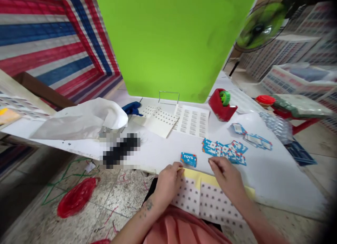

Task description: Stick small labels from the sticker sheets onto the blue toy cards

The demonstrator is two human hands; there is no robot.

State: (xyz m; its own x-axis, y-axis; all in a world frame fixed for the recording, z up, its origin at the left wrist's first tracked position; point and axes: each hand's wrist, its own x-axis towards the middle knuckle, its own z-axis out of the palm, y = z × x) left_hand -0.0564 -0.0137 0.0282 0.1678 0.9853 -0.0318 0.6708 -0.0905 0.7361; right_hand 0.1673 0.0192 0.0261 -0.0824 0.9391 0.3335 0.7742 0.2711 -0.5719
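A sheet of small dark-printed stickers (210,198) with a yellow top strip hangs over the table's front edge onto my lap. My left hand (170,181) is closed at the strip's left end, thumb and fingers pinching the sheet. Over the sheet's right part, my right hand (226,174) holds its thumb and fingertips together; whatever may be between them is too small to make out. Just beyond my hands lies a single blue "TOYS" card (188,159). Overlapping blue cards (223,151) form a pile to its right, and more cards (256,140) lie farther right.
Sticker sheets (193,119) lie at the back, beside a red tape dispenser (222,107). A green panel (173,44) rises behind the table. On the left rests a white plastic bag (84,117). A fan (259,28) and a stool (300,105) stand at right.
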